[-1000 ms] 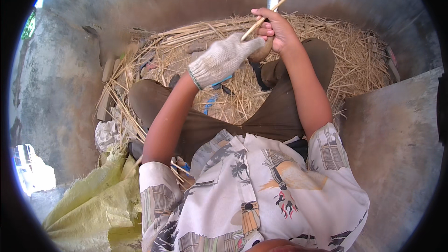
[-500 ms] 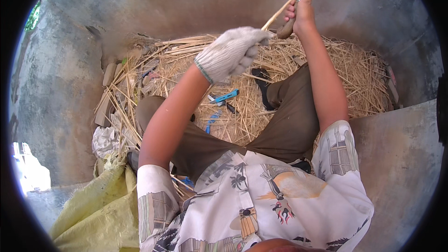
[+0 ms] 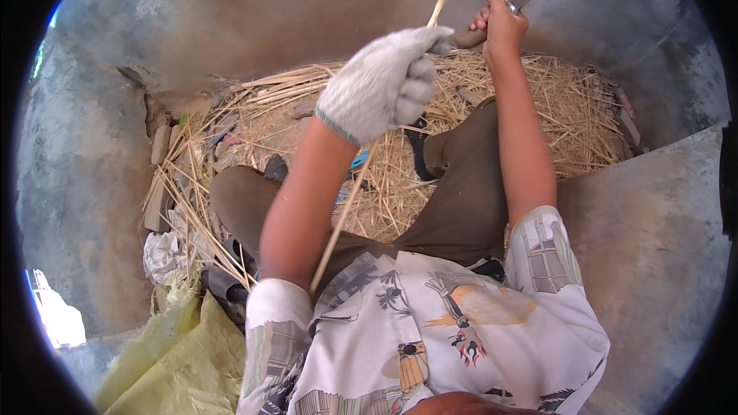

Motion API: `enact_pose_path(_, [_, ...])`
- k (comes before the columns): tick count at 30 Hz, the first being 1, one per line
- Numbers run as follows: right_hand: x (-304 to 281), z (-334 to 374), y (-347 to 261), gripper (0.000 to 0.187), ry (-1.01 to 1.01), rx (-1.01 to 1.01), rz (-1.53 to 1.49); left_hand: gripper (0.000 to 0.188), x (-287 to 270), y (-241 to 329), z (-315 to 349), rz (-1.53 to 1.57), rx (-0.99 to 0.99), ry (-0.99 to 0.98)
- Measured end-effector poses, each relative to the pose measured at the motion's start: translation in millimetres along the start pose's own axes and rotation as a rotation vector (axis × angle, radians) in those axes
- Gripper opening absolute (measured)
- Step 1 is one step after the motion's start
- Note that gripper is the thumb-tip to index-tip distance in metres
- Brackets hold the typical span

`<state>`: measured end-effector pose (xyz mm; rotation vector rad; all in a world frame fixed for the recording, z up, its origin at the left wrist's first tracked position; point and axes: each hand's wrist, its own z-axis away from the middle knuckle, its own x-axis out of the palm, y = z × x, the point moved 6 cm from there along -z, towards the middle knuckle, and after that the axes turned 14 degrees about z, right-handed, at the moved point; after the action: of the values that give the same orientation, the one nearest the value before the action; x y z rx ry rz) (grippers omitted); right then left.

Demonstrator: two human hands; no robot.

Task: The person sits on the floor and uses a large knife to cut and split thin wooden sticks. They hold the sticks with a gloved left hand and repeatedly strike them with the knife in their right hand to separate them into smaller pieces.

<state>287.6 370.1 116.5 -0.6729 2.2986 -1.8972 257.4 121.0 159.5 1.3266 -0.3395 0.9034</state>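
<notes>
My left hand [image 3: 380,84], in a white knit glove, is closed around a thin pale stick, possibly a split of bamboo [image 3: 346,215]. One end rises past the glove to the top edge; the other runs down beside my forearm to my shirt. My bare right hand [image 3: 503,29] grips a long-bladed knife [image 3: 467,38] by its brown wooden handle. Its blade slants up and right, away from the stick, with the tip out of view or hidden. The handle's butt is close to my gloved fingertips.
Dry stalks and shavings [image 3: 538,107] cover the ground around my legs. A blue tool [image 3: 359,160] lies partly hidden behind my left forearm. Yellowish sacking [image 3: 177,353] and crumpled white material [image 3: 163,256] are at lower left. Grey, stained walls [image 3: 307,8] surround me.
The knife blade has swung from nearly upright to slanting right. The stick now stands steeper and reaches farther past my glove, its lower length showing beside my forearm. The blue tool is more covered.
</notes>
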Motion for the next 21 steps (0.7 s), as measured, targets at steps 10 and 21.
enact_pose_path(10, [82.9, 92.1, -5.1, 0.022, -0.395, -0.558, 1.206, 0.025, -76.9, -24.4, 54.6, 0.176, 0.219, 0.251])
enact_pose_path(21, [119.7, 95.3, 8.9, 0.019, -0.484, -0.758, 1.365, 0.044, -107.6, -24.7, 75.5, -1.288, 0.997, 0.391])
